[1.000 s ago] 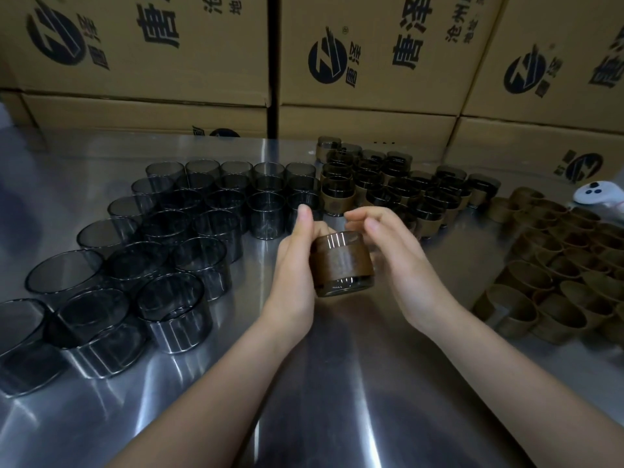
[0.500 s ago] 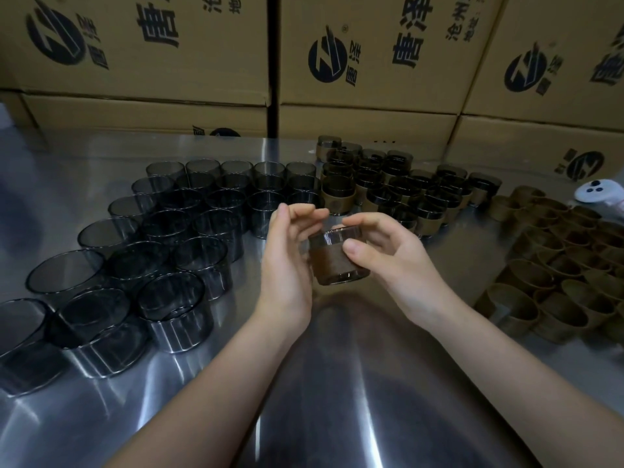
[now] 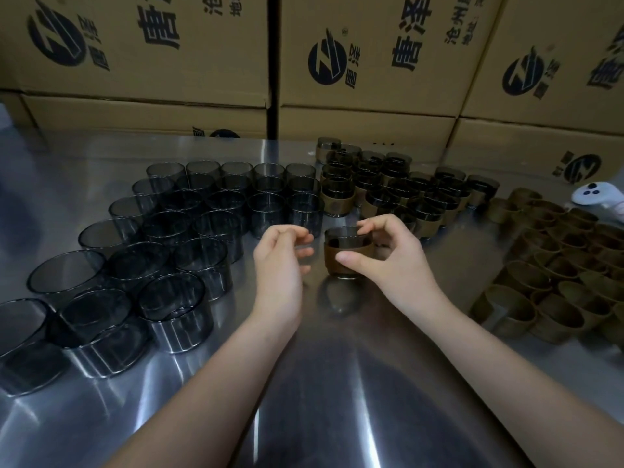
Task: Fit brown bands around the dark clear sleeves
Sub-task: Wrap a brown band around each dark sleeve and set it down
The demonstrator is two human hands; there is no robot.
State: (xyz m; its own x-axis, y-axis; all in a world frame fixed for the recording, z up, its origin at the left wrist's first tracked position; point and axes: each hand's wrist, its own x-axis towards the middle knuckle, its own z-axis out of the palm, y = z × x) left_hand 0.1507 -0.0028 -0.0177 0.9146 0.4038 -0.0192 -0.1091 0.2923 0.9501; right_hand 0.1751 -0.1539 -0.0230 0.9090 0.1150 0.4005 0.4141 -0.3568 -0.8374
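on my feed the right hand [image 3: 388, 261] grips a dark clear sleeve [image 3: 341, 235] with a brown band [image 3: 332, 249] round it, near the middle of the steel table [image 3: 337, 383]. the thumb lies on the band's near side and the fingers curl over the far rim. the sleeve stands upright, its clear rim showing above the band; i cannot tell whether its base touches the table. the left hand [image 3: 280, 261] hangs just beside it, not touching, fingers loosely curled and holding nothing. left of it, bare sleeves [image 3: 189, 238] stand in packed rows. behind the hands sits a cluster of finished banded sleeves [image 3: 398, 190]. loose bands [image 3: 557, 265] crowd the right side, a white controller [image 3: 594, 195] beyond them. printed cardboard boxes [image 3: 371, 62] are stacked along the far edge.
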